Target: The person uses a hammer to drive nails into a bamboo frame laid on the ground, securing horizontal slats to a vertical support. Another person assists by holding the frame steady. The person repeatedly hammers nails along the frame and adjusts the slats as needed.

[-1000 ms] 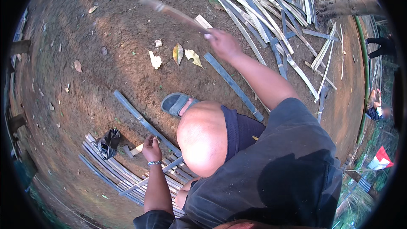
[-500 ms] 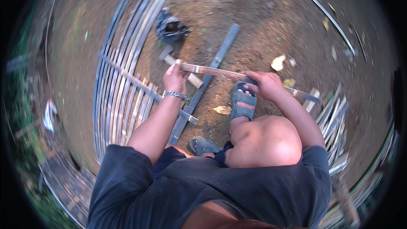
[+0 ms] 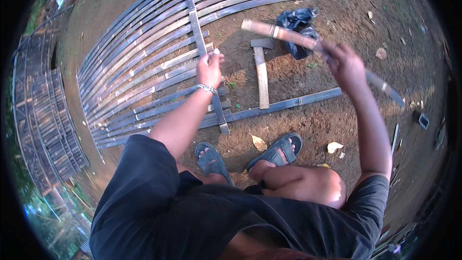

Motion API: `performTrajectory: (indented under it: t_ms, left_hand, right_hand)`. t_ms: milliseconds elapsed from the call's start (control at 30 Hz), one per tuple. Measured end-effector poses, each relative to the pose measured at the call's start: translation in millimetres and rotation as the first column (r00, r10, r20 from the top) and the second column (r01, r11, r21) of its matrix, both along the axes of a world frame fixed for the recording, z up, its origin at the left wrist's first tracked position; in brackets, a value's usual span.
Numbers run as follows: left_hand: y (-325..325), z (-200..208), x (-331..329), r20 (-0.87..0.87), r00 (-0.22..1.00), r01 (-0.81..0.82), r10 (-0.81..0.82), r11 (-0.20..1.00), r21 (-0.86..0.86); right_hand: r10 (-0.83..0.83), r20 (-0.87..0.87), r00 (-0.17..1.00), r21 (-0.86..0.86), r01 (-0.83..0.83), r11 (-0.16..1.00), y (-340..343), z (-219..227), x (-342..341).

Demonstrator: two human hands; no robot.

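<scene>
My right hand (image 3: 347,67) is closed round a bamboo slat (image 3: 284,33), held raised and aslant above the ground, its pale end pointing left. My left hand (image 3: 210,70), with a bracelet at the wrist, is over the dark crosspiece (image 3: 196,26) of a bamboo slat panel (image 3: 144,53) lying on the ground. Its fingers are curled together; whether they touch the crosspiece or pinch something small, I cannot make out. Below the raised slat lies a hatchet (image 3: 261,74) with a wooden handle, its lower end by a long dark bamboo strip (image 3: 288,103).
A black plastic bag (image 3: 296,19) lies beyond the hatchet. My sandalled feet (image 3: 276,156) rest on bare soil with dry leaves (image 3: 333,147). At far left is another slatted bamboo structure (image 3: 48,115). A small dark box-shaped object (image 3: 421,120) lies at right.
My view has swung round. My left hand has let go of the slat and moved to the panel's crosspiece. My right hand still holds the slat, now raised and farther out to the right.
</scene>
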State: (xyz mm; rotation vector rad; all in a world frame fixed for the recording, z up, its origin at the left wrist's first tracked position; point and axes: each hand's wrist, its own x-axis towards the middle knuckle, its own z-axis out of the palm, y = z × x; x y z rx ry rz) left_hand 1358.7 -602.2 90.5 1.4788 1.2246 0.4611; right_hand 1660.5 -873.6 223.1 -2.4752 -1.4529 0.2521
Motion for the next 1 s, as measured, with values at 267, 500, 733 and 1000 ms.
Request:
performTrajectory:
  t_ms: [267, 500, 733, 1000]
  left_hand:
    - [161, -46, -44, -0.64, 0.748, 0.553, -0.173, 0.696, 0.458]
    - [198, -49, -38, -0.797, 0.501, 0.79, -0.337, 0.554, 0.263]
    - [206, -56, -37, -0.834, 0.439, 0.844, -0.334, 0.471, 0.256]
    - [212, -54, -40, -0.823, 0.449, 0.869, -0.348, 0.385, 0.312]
  right_hand:
    - [0.249, 0.254, 0.935, -0.101, -0.23, 0.968, 198, -46, 61]
    - [0.351, 0.213, 0.912, -0.381, -0.254, 0.889, 263, -125, 38]
    - [0.326, 0.192, 0.926, -0.42, -0.222, 0.88, 268, -156, 35]
    - [0.319, 0.132, 0.939, -0.41, -0.241, 0.88, 269, -174, 23]
